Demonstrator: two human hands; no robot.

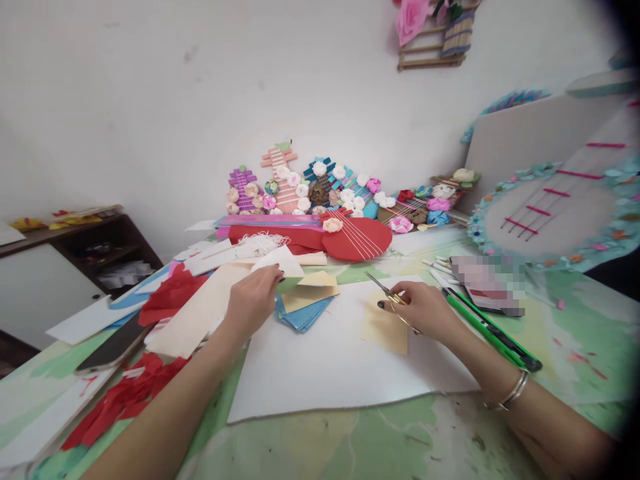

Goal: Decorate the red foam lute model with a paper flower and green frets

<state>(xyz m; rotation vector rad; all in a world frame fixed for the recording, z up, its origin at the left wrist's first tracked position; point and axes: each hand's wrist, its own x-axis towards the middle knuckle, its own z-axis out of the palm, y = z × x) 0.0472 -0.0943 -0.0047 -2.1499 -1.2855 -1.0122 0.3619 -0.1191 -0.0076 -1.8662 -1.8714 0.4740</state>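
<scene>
My left hand reaches forward over a heap of paper, its fingers closed on a white sheet beside tan paper pieces and a blue stack. My right hand rests on a large white board, fingers curled through the gold handles of small scissors, blades pointing up and left. A tan paper square lies flat just under that hand. A bangle sits on my right wrist.
Red paper scraps and a cream sheet lie left. A green utility knife and pens lie right. A red paper guitar, paper-flower crafts and a round banjo shape stand behind. A dark shelf sits far left.
</scene>
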